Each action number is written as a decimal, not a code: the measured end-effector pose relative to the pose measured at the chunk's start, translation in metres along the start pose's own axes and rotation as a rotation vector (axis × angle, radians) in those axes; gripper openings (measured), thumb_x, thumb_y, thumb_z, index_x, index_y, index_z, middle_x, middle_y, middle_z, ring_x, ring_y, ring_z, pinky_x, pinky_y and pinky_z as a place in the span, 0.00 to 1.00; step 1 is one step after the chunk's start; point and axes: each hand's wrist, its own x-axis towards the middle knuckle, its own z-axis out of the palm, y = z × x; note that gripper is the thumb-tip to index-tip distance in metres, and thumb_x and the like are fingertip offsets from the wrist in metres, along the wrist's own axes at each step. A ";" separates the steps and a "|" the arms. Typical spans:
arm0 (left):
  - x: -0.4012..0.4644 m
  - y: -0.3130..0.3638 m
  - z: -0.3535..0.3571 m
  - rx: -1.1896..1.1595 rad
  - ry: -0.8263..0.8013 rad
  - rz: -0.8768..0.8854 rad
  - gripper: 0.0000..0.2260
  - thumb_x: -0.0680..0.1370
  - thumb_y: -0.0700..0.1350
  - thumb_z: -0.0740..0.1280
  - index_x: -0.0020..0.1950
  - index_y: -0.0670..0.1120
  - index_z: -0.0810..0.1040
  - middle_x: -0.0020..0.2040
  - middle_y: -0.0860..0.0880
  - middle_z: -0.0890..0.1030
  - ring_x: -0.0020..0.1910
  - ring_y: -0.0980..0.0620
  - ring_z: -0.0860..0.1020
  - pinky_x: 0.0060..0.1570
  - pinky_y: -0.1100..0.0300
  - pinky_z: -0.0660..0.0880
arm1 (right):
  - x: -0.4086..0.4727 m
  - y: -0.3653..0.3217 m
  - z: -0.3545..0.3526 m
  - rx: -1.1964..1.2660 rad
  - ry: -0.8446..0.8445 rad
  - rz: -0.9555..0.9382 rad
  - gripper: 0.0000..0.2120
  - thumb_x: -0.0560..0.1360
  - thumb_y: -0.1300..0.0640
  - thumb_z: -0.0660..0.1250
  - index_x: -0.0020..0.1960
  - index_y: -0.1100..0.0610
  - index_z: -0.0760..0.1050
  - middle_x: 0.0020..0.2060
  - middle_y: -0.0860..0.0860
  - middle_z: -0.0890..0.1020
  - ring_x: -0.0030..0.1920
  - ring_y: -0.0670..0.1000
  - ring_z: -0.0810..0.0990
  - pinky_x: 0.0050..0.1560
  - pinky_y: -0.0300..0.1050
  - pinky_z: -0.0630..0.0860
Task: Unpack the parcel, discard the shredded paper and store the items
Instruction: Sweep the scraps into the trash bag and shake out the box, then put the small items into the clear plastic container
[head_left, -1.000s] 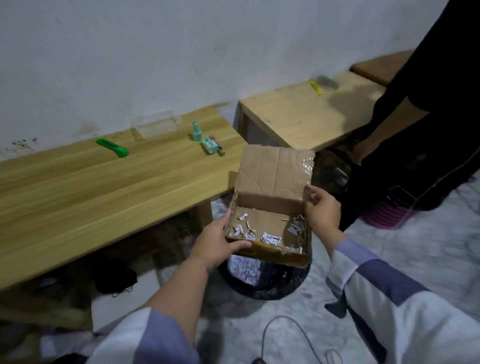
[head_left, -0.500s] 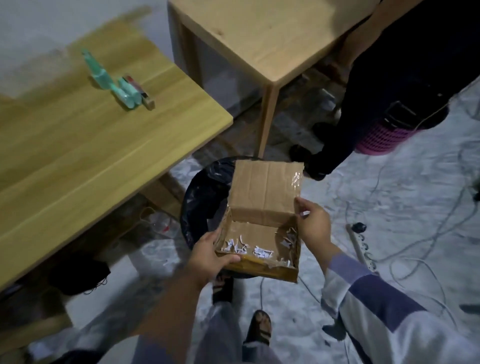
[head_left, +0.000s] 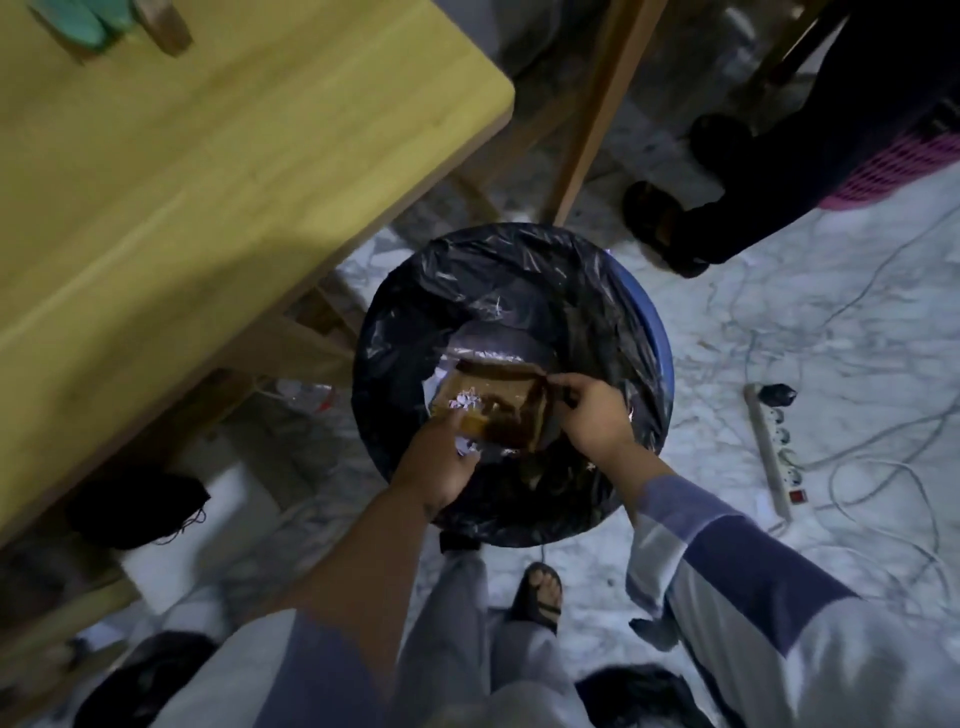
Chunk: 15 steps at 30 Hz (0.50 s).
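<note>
A small cardboard box (head_left: 501, 402) sits low inside the mouth of a blue bin lined with a black bag (head_left: 524, 291). My left hand (head_left: 441, 462) grips the box's near-left edge, and my right hand (head_left: 589, 413) grips its right side. White shredded paper (head_left: 465, 415) shows inside the box near my left fingers and a few scraps lie just below it. The box is dim and blurred, so its tilt is hard to tell. Teal items (head_left: 78, 26) lie at the far edge of the wooden table (head_left: 218, 171).
Another person in dark clothes and sandals (head_left: 660, 223) stands just beyond the bin. A second table's leg (head_left: 587, 130) is behind the bin. A power strip (head_left: 774, 447) and loose cables cross the marble floor at right. My sandalled foot (head_left: 540, 592) is below the bin.
The box has gone from chest height down into the bin's opening, still held by both hands. My view has swung downward, so the bin now fills the middle.
</note>
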 end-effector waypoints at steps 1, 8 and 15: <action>-0.001 0.005 -0.004 -0.003 0.001 0.009 0.25 0.78 0.42 0.66 0.74 0.45 0.64 0.71 0.45 0.69 0.65 0.43 0.72 0.62 0.59 0.67 | -0.002 -0.004 -0.001 -0.007 -0.008 -0.001 0.16 0.73 0.62 0.65 0.60 0.54 0.79 0.56 0.57 0.83 0.57 0.58 0.80 0.61 0.51 0.76; -0.037 0.045 -0.036 -0.086 0.100 0.056 0.21 0.79 0.40 0.65 0.72 0.42 0.68 0.68 0.43 0.73 0.67 0.47 0.72 0.61 0.69 0.64 | -0.040 -0.042 -0.027 -0.109 -0.030 -0.111 0.15 0.75 0.58 0.64 0.61 0.52 0.78 0.57 0.53 0.82 0.57 0.54 0.80 0.58 0.49 0.77; -0.122 0.080 -0.073 -0.178 0.219 0.106 0.19 0.79 0.42 0.64 0.70 0.45 0.71 0.65 0.49 0.76 0.63 0.50 0.75 0.61 0.59 0.71 | -0.124 -0.098 -0.076 -0.189 -0.064 -0.290 0.17 0.73 0.63 0.64 0.61 0.55 0.77 0.57 0.55 0.83 0.57 0.55 0.81 0.60 0.51 0.76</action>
